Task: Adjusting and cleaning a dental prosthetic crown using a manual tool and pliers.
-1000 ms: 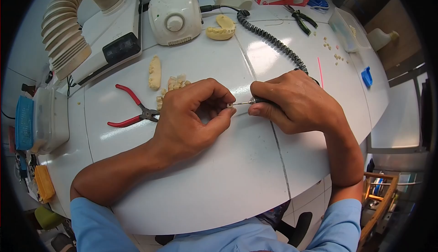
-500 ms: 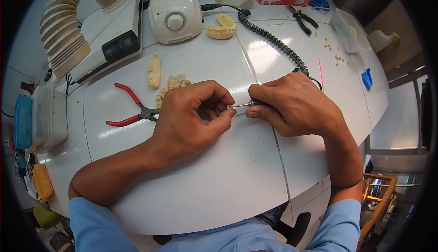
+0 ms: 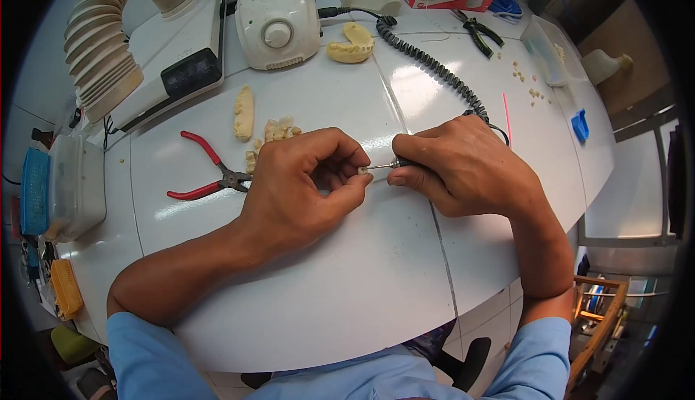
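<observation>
Between the thumb and fingertips of my left hand [image 3: 308,179] is a small whitish dental crown [image 3: 363,171], mostly covered by the fingers. My right hand [image 3: 467,168] is closed round a dark rotary handpiece [image 3: 407,162], whose thin metal bur [image 3: 380,167] points left and meets the crown. A coiled black cord [image 3: 434,63] runs from beside my right hand back to a white control unit [image 3: 277,23] with a round dial. Just left of my left hand lie red-handled pliers [image 3: 217,172] and a cluster of cream tooth pieces [image 3: 279,131].
A long cream dental cast [image 3: 244,114] and a curved one [image 3: 352,45] lie farther back. At left stands a dust extractor [image 3: 170,74] with a ribbed hose. Black pliers [image 3: 478,34], loose teeth [image 3: 534,96], a pink stick [image 3: 507,118] and a clear tub [image 3: 554,52] are at right.
Both hands keep nearly the same pose, with the bur still at the crown. The whole view has shifted very slightly.
</observation>
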The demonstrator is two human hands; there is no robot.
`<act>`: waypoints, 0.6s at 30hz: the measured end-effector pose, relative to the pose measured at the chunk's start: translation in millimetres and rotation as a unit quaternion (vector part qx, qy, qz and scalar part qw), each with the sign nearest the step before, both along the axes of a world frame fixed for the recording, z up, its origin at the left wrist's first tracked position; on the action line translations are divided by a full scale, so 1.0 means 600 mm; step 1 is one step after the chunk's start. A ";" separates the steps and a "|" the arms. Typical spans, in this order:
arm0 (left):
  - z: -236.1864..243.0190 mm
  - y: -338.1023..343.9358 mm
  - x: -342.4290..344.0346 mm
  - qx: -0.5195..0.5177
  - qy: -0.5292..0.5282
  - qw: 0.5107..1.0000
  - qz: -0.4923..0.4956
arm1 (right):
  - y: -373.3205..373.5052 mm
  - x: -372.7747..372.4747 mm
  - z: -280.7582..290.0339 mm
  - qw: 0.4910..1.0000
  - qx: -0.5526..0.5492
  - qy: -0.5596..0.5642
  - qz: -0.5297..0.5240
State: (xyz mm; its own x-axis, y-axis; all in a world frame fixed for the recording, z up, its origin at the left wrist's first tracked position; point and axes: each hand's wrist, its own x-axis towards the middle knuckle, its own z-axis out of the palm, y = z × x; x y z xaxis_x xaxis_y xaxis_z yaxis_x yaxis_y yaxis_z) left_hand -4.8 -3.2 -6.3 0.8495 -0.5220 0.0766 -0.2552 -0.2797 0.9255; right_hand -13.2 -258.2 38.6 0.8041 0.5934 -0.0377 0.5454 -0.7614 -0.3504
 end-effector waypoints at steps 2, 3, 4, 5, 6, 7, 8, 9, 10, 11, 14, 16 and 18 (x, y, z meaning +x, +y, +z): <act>0.000 0.000 0.000 0.002 -0.005 1.000 -0.001 | 0.001 0.000 0.000 1.000 -0.006 0.005 0.000; 0.000 0.000 0.000 0.002 -0.005 1.000 -0.001 | 0.002 0.000 -0.001 1.000 0.000 0.001 -0.002; 0.000 0.001 0.000 0.001 -0.001 1.000 -0.002 | 0.003 0.000 -0.001 1.000 -0.009 0.003 -0.011; 0.000 0.000 0.000 0.001 0.002 1.000 -0.002 | 0.001 0.000 0.000 1.000 0.005 -0.003 -0.005; 0.000 0.000 0.000 0.001 0.002 1.000 -0.002 | 0.000 0.001 0.001 1.000 -0.002 0.003 -0.003; 0.000 -0.001 0.000 0.001 -0.001 1.000 -0.001 | 0.000 0.001 0.001 1.000 -0.017 0.013 -0.007; 0.000 -0.001 0.000 0.001 -0.005 1.000 0.000 | 0.000 0.001 0.001 1.000 -0.008 0.009 -0.002; 0.000 -0.001 0.000 0.001 -0.006 1.000 0.000 | 0.001 0.001 0.000 1.000 -0.004 0.004 -0.003; 0.001 -0.001 0.000 0.003 -0.006 1.000 0.000 | 0.001 0.001 -0.001 1.000 -0.012 0.004 -0.010; 0.001 0.000 -0.001 0.005 -0.007 1.000 0.000 | 0.001 0.001 -0.001 1.000 0.000 -0.002 -0.003; 0.001 -0.001 0.000 0.002 -0.003 1.000 0.000 | 0.000 0.001 0.000 1.000 0.002 0.008 0.003; 0.001 0.000 -0.001 0.004 -0.003 1.000 -0.001 | 0.002 0.000 -0.001 1.000 0.002 0.001 -0.008; 0.000 0.000 -0.001 0.007 -0.004 1.000 -0.002 | 0.000 0.001 0.002 1.000 -0.001 0.007 -0.005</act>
State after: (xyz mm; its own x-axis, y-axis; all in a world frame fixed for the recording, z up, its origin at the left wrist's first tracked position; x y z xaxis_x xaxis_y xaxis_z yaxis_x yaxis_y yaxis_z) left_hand -5.2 -3.2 -6.0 0.8463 -0.5272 0.0768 -0.2647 -0.2909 0.9194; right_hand -12.6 -258.1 39.5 0.8099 0.5845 -0.0497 0.5324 -0.7679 -0.3563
